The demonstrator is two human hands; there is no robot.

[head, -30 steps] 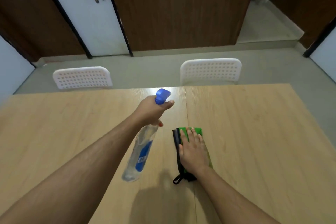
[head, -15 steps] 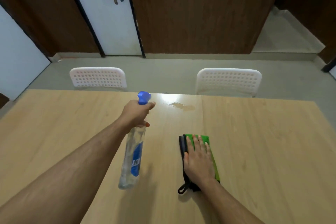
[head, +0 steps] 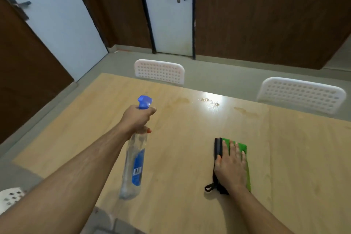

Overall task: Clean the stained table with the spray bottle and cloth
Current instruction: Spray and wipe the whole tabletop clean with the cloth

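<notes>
The left hand is curled round the neck of the spray bottle, with a finger at the trigger under the blue nozzle. The bottle is held off the counter, its clear body hanging down and back toward the person and the nozzle aimed forward over the far part of the top. That aim looks deliberate: the stains lie ahead of the nozzle, near the far edge, as a pale brownish smear, a wet speckled patch in the glare of a light, and another faint mark to the right of it. Holding the bottle high and angled this way would let a mist fall across that patch.

The right hand lies flat with straight fingers pressing on the cloth, a folded green piece with a black edge and a small loop at the near end. The cloth rests on the counter well short of the stains, on the person's right. Keeping the palm on it probably readies it to slide forward once the liquid is down.

The task seems to be at the spraying step, with wiping not yet begun. Two white perforated chairs stand behind the far edge; spray thrown too far could reach them.
</notes>
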